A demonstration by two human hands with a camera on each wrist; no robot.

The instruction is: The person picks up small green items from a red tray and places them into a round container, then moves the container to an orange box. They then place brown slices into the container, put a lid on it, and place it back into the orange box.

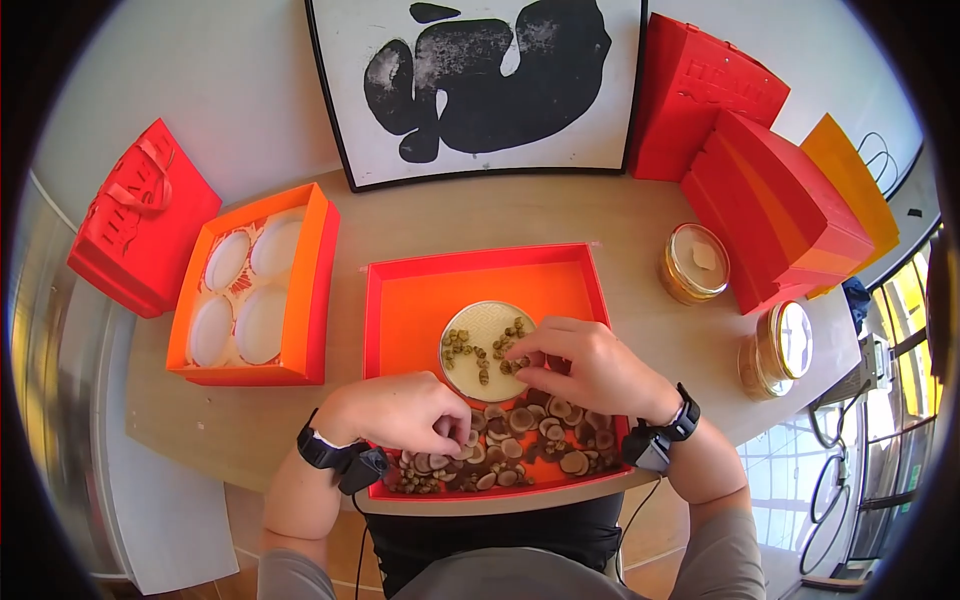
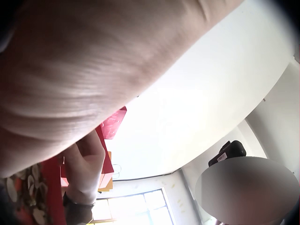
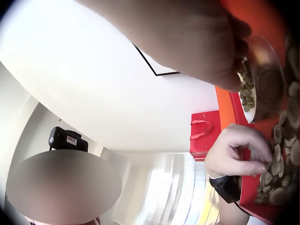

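A round clear-sided container with a pale top [image 1: 466,375] stands in the shallow red and orange box [image 1: 420,290]. Small knobbly greenish-brown pieces [image 3: 248,96] lie in clusters on that top. At its right side, my right hand [image 1: 590,365] pinches one such piece between thumb and forefinger; the palm hides much of this in the right wrist view. My left hand [image 1: 405,412] reaches over the box's near left part, fingers loosely bent down among brown dried slices [image 1: 515,420]. Its thumb and forefinger show apart in the right wrist view. More knobbly pieces [image 1: 415,480] lie at the near left corner.
To the left stand an orange box with several round white lids [image 1: 260,325] and a red bag [image 1: 150,215]. Two lidded jars, one farther back [image 1: 694,262] and one nearer [image 1: 775,350], are on the right. Behind are a framed picture [image 1: 480,90] and red boxes [image 1: 780,200].
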